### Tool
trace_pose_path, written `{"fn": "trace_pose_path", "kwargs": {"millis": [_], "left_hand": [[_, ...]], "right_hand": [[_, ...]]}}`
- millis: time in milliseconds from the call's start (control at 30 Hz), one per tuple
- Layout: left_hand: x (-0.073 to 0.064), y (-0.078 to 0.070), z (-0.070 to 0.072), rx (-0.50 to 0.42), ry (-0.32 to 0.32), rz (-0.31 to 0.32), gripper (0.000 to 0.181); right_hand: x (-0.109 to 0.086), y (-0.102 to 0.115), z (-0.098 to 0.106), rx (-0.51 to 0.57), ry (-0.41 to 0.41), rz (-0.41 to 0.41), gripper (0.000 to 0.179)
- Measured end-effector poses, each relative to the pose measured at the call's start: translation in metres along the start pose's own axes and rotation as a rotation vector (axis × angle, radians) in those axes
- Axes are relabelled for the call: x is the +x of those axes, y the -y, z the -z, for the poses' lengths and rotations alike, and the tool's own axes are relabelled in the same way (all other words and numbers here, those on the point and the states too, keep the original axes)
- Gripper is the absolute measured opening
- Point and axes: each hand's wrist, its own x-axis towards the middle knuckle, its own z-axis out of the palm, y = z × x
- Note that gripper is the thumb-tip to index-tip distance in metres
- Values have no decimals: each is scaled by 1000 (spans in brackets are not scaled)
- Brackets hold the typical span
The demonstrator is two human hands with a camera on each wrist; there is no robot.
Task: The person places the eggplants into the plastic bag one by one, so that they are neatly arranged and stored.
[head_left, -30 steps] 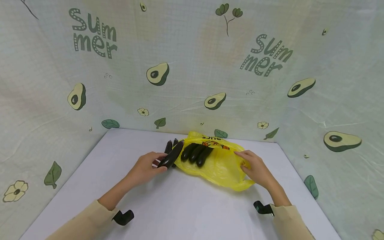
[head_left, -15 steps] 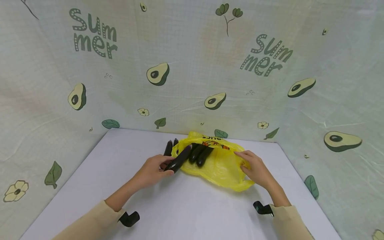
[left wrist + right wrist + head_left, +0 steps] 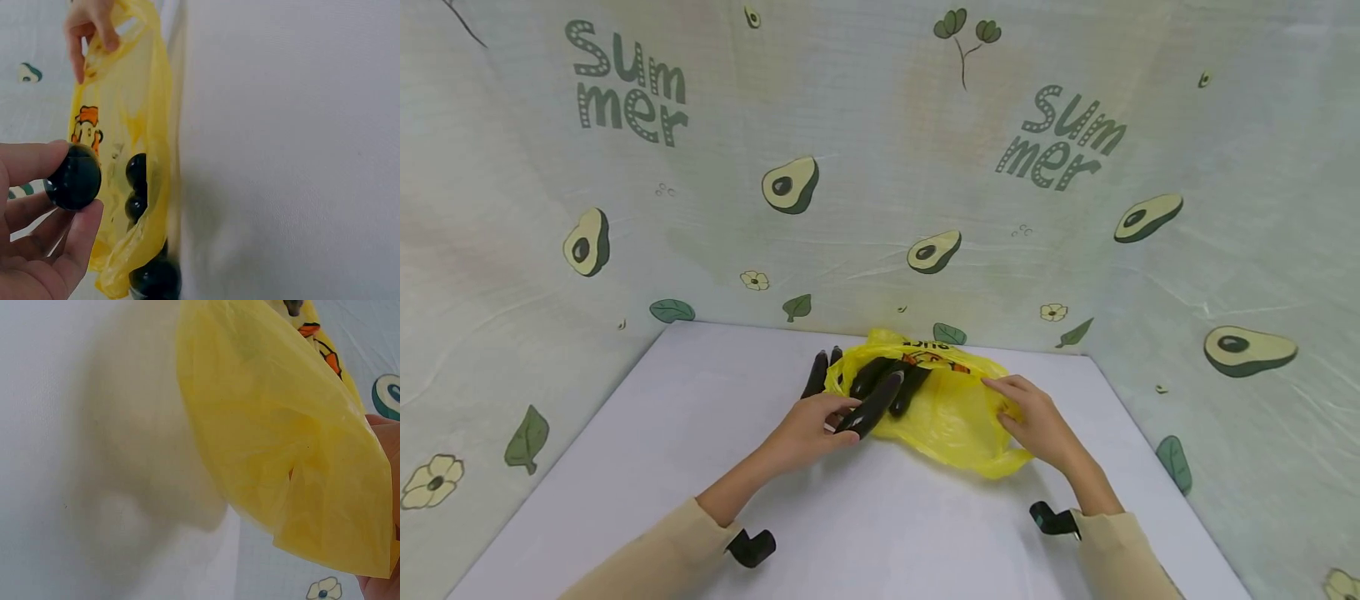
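My left hand point(image 3: 808, 429) pinches a dark, glossy eggplant point(image 3: 874, 406) between thumb and fingers, tilted with its stem end toward the back right. In the left wrist view its round end point(image 3: 74, 178) faces the camera. The held eggplant overlaps the mouth of a yellow plastic bag point(image 3: 958, 425). Inside the bag lie more eggplants point(image 3: 910, 390), partly hidden by the held one. My right hand point(image 3: 1037, 421) holds the bag's right side, fingers at its edge; in the right wrist view yellow film point(image 3: 300, 437) covers much of that hand.
Two more eggplants point(image 3: 815, 377) lie left of the bag, partly behind my left hand. The white table point(image 3: 910, 533) runs up to a printed cloth backdrop point(image 3: 850, 108) with cloth sides. A black wrist camera point(image 3: 752, 548) sticks out from the left sleeve.
My left hand has moved right with the eggplant, from the bag's left edge to in front of the eggplants inside it. My right hand stays at the bag.
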Motion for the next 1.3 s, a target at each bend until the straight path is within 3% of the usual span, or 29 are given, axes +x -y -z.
{"fn": "trace_pose_path", "kwargs": {"millis": [433, 667, 1300], "left_hand": [[24, -8, -32, 12, 35, 3, 50], [35, -4, -45, 39, 32, 19, 49], [54, -6, -63, 49, 21, 61, 50]], "right_hand": [[1, -1, 0, 10, 19, -20, 64], [0, -3, -1, 7, 28, -24, 64], [0, -4, -3, 11, 31, -47, 65]]}}
